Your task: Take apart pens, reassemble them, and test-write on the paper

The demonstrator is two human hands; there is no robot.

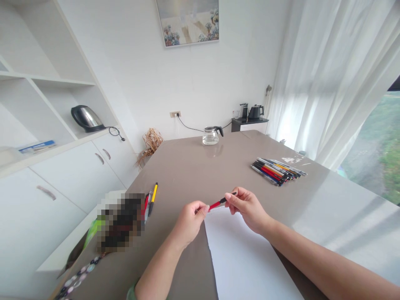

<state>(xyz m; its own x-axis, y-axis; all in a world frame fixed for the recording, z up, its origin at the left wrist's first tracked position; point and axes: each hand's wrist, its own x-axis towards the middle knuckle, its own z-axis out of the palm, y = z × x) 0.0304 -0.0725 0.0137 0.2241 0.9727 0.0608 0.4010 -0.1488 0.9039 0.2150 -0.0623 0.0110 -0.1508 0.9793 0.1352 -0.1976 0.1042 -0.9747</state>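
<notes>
A red and black pen (215, 205) is held level above the top edge of a white sheet of paper (246, 258). My left hand (190, 223) pinches its red end between thumb and fingers. At the black end, the fingertips of my right hand (246, 208) are closed on it. Whether the black part is a separate cap I cannot tell. To the left lies a yellow and black pen (154, 196) beside a red one (146, 201). A pile of several pens (271, 171) in mixed colours rests farther off on the right.
On the grey-brown table (184, 166), a glass pot (211, 136) of clear liquid stands at the far end. White scraps (292, 159) lie by the right edge. A blurred-out patch (121, 223) and a bead string (83, 275) are at the left edge.
</notes>
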